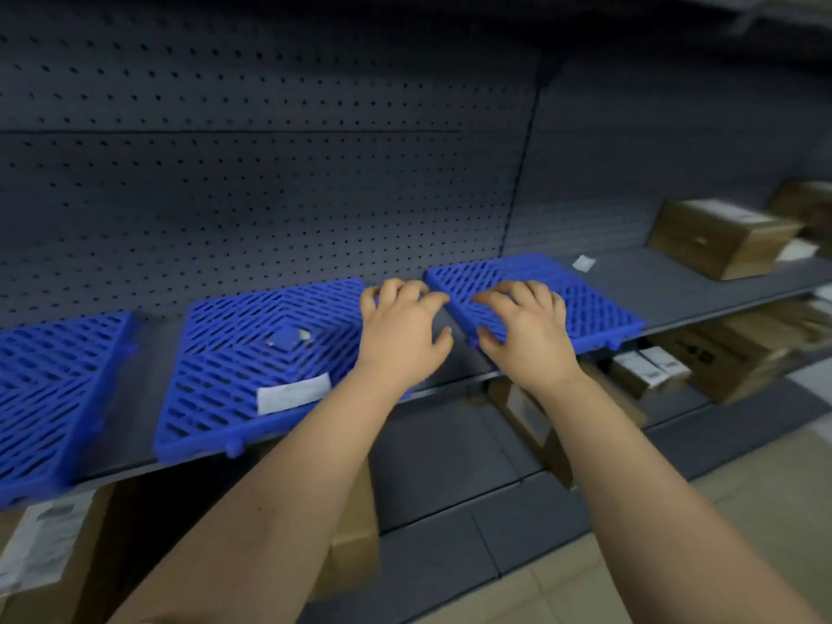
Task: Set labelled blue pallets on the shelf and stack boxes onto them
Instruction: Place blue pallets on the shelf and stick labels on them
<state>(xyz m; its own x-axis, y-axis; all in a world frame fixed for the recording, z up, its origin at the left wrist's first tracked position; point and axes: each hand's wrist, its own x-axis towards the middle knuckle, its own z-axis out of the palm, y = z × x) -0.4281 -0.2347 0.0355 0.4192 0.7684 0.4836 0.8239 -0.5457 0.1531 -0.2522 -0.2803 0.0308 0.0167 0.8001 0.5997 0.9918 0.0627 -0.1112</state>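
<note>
Three blue slotted pallets lie flat on the dark grey shelf (702,286). The left pallet (49,389) is cut off by the frame edge. The middle pallet (252,353) carries a white label (292,393) near its front. My left hand (400,335) hovers over the gap between the middle pallet and the right pallet (585,295), fingers spread, near the middle pallet's right edge. My right hand (522,326) rests palm down on the right pallet's left front part, fingers apart. Neither hand holds anything.
A brown cardboard box (716,238) stands on the same shelf at the right, with a small white slip (583,262) lying between it and the right pallet. Several more boxes (729,353) sit on lower shelves. A perforated back panel (270,173) closes the shelf behind.
</note>
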